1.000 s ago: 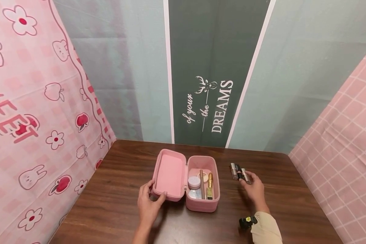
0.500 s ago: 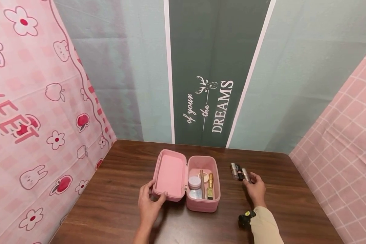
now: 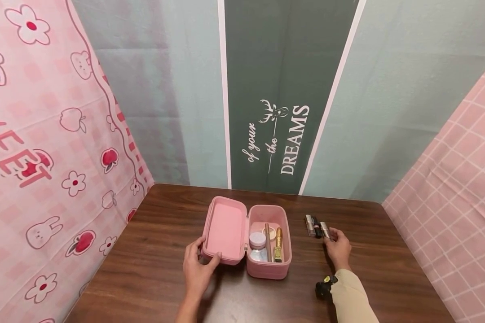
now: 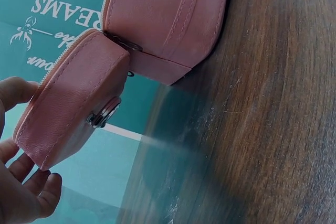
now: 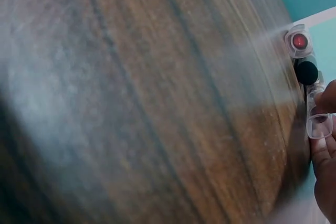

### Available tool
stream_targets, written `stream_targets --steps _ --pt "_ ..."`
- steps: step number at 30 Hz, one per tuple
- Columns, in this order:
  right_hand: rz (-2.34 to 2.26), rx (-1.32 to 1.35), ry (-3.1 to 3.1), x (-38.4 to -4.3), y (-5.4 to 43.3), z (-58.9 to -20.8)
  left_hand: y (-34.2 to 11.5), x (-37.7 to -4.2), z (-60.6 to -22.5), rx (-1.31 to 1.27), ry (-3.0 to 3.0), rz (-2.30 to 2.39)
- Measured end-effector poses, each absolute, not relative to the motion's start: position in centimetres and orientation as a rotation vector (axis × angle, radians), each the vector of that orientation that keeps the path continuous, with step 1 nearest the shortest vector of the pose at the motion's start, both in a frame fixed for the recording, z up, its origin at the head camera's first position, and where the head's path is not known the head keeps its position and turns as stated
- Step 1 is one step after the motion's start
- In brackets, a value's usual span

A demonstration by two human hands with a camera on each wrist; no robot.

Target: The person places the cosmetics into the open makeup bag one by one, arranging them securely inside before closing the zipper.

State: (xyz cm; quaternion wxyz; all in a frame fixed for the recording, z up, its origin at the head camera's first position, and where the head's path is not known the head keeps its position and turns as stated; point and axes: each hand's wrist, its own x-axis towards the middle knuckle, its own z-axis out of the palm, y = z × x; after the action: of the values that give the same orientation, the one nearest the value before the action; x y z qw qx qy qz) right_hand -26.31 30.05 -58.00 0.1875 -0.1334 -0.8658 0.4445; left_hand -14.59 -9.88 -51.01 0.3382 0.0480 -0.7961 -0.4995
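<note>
My left hand (image 3: 198, 271) grips the raised lid (image 3: 226, 229) of a pink makeup case (image 3: 268, 271), thumb on the rim and fingers beneath, as the left wrist view also shows. Three lipstick tubes lie side by side to the right of the case. The leftmost lipstick (image 3: 309, 225) is silvery with a clear end, and the middle lipstick (image 3: 317, 228) is black. With thumb and fingers my right hand (image 3: 339, 249) pinches the rightmost lipstick (image 5: 319, 125), silvery and clear-ended, at its near end. It appears to rest on the table beside the black one.
Inside the case are a lidded jar (image 3: 257, 240), a clear container (image 3: 259, 255), a brown stick (image 3: 268, 242), a gold tube (image 3: 279, 237) and a round cream-coloured item (image 3: 271, 233). Wooden table (image 3: 145, 251) surrounds it, with fabric hangings behind and at both sides.
My right thumb has moved slightly right, away from the black lipstick, and my right hand stays at the rightmost one. The left hand and the case have kept their places.
</note>
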Motion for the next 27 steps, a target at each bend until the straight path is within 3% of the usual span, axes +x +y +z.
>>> stream_targets --steps 19,27 --pt "1.238 -0.524 -2.240 -24.6 27.9 -56.8 -9.9 -14.7 -51.1 0.092 -2.062 -1.302" --pt "1.265 -0.586 -2.251 -23.5 26.5 -54.0 -10.0 -14.8 -51.1 0.099 -2.049 -1.293"
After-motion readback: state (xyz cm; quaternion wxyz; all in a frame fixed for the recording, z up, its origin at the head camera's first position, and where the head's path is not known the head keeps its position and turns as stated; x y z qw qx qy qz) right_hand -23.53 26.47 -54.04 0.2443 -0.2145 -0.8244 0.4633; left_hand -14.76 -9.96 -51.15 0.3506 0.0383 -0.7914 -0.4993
